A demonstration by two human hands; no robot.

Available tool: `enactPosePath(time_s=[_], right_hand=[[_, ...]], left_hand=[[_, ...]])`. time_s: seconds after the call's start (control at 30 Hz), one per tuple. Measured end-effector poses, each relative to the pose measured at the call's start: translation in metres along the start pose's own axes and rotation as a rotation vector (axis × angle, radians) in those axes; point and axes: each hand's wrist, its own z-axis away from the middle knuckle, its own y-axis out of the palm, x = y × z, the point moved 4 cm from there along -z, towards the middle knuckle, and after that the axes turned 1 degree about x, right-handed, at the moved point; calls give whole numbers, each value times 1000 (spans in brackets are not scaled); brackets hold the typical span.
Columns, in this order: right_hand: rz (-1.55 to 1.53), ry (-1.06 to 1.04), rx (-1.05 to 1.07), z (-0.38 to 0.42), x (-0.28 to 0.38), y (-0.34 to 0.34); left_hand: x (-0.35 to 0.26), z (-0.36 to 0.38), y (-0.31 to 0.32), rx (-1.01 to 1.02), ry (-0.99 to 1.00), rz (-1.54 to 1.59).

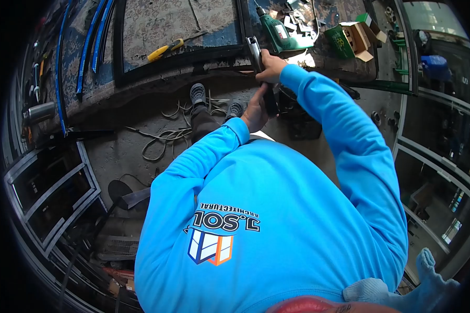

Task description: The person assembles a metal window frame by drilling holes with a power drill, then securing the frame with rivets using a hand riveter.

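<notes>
My left hand (254,112) is closed around the dark lower end of a long narrow piece (270,101), held upright in front of my body. Higher up, my right hand (272,67) grips the same piece near its bright silver top end (254,49). The exact kind of this piece I cannot tell. It overlaps the edge of a black metal frame (193,53) lying on the workbench. A yellow-handled screwdriver (165,49) rests across that frame to the left. Just beyond my right hand lies a green power drill (281,32).
Small dark and white pieces (296,18) are scattered behind the drill. An opened green cardboard box (344,43) sits to the right. Blue strips (90,44) lie at the left. A cable (164,140) loops over the floor by my shoes (198,94). Metal frames (52,193) stand left.
</notes>
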Motion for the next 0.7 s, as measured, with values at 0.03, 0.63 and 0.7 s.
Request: enactPosePath(time_s=[0.03, 0.63, 0.7], right_hand=[[35, 46, 43, -1, 0, -3], [-1338, -145, -50, 47, -34, 32], [-1263, -168, 97, 86, -28, 25]], left_hand=[[5, -4, -6, -1, -7, -7], [-39, 14, -38, 114, -245, -388], [-76, 25, -66, -22, -50, -611]])
